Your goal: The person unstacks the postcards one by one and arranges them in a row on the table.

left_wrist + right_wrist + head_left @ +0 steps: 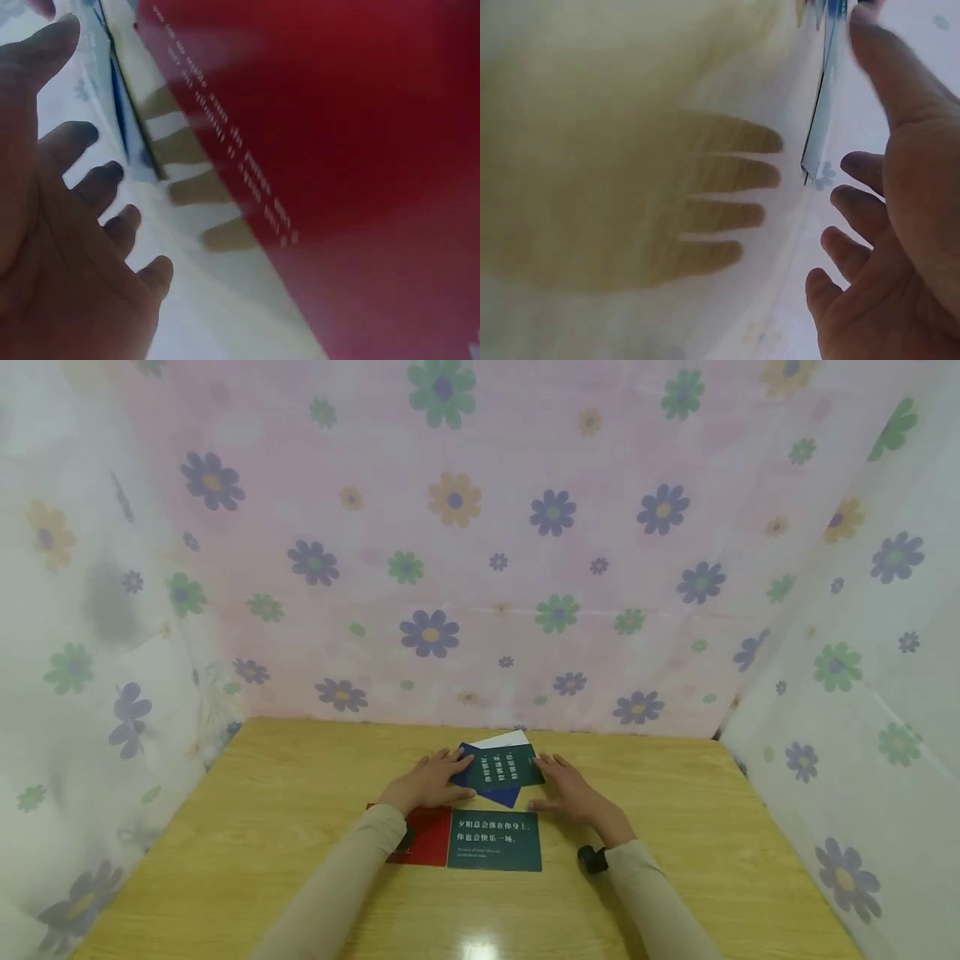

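A loose pile of cards lies on the table in the head view: a dark green card point(501, 770) with white lettering on top, a blue card point(504, 797) and a white card point(506, 740) sticking out beneath. My left hand point(429, 781) is at the pile's left edge, fingertips at the green card's corner. At the right edge is my right hand point(573, 792), its fingers extended beside that card. Both wrist views show the fingers loosely spread, gripping nothing. Nearer me lie a red card point(426, 850), partly hidden by the left wrist, and another green card point(495, 842) with white text.
The wooden table point(675, 827) reaches back to a flowered cloth point(502, 652). More of that cloth hangs on both sides. A small black device point(592, 860) is on the right wrist. The red card point(337, 135) fills much of the left wrist view.
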`<state>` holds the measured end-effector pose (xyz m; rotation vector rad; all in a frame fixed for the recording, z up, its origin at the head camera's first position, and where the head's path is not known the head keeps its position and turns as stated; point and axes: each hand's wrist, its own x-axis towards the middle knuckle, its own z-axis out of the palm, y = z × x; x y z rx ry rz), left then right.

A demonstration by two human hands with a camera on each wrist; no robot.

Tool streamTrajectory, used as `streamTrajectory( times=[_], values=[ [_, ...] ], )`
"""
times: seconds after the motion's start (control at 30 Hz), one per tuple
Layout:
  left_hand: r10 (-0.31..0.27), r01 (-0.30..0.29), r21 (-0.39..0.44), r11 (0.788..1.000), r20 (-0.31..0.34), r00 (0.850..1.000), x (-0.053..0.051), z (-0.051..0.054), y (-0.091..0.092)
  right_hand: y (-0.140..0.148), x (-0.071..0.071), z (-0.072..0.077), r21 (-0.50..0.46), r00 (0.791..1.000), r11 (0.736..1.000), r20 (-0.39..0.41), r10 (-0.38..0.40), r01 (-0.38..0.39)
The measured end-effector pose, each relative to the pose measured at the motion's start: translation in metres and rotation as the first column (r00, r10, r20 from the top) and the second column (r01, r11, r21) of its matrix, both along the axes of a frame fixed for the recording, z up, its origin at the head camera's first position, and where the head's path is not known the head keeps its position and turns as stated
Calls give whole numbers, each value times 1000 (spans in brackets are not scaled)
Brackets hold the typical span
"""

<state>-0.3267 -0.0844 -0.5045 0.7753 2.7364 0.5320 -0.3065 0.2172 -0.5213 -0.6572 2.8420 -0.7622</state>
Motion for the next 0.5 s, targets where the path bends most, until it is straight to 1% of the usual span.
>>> streamTrajectory(
  times=[0.1,0.17,0.2,0.33,0.5],
  values=[
    [18,-20,56,998,33,999,-6,-3,3,-3,-11,1,29,1000,1000,9,5,-5],
    [31,-34,66,997,44,999,-8,-4,4,-3,-18,1,71,1000,997,4,10,-10],
    [35,-38,64,997,46,998,-9,-4,4,-3,-21,1,98,1000,995,7,8,-9],
    [61,-63,39,997,41,997,-11,-2,5,0,-33,4,153,1000,988,9,12,-13],
    [83,-83,7,997,22,996,-15,-2,6,2,-40,7,178,999,984,28,29,-33]
  ],
)
